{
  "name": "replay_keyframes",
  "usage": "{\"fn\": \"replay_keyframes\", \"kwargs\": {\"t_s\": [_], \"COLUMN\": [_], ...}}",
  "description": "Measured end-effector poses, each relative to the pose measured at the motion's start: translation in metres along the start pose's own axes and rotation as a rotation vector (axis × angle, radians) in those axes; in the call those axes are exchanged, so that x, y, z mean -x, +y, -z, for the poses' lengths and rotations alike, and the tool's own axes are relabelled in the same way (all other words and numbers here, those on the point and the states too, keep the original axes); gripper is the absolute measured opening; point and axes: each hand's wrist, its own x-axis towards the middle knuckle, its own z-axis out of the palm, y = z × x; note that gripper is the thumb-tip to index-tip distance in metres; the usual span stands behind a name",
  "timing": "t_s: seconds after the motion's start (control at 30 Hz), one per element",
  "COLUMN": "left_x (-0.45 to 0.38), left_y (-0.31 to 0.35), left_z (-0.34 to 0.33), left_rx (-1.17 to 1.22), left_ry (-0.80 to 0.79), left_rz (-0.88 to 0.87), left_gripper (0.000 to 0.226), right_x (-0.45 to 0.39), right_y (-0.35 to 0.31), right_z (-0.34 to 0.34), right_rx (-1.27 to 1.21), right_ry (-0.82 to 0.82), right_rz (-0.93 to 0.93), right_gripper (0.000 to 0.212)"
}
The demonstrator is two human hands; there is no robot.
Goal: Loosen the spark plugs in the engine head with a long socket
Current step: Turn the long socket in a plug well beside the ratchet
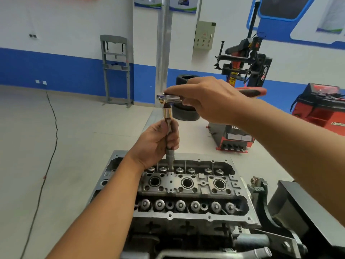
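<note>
Socket (170, 156) stands upright at frame centre, its lower end in the engine head (186, 186), gripped round its shaft by the left hand (156, 144) while the right hand (211, 100) holds the ratchet (169, 99) on top.

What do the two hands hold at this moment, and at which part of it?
The left hand grips the long socket around its shaft, above the engine head. The right hand holds the ratchet near its head, on the handle.
</note>
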Motion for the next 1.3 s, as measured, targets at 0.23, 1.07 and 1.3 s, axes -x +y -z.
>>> {"fn": "replay_keyframes", "kwargs": {"t_s": [0.23,1.07,1.3], "left_x": [0.009,0.019,0.02], "left_y": [-0.002,-0.007,-0.008], "left_z": [0.01,0.031,0.034], "left_rx": [0.028,-0.139,-0.186], "left_ry": [-0.038,-0.038,0.041], "left_rz": [-0.028,-0.02,-0.062], "left_gripper": [0.025,0.031,0.03], "right_x": [0.004,0.081,0.106], "right_y": [0.034,-0.053,-0.058], "right_z": [0.027,-0.129,-0.115], "right_rx": [-0.294,-0.23,-0.099], "right_ry": [0.291,-0.189,-0.191], "right_rz": [-0.393,-0.388,-0.395], "right_gripper": [0.05,0.041,0.011]}}
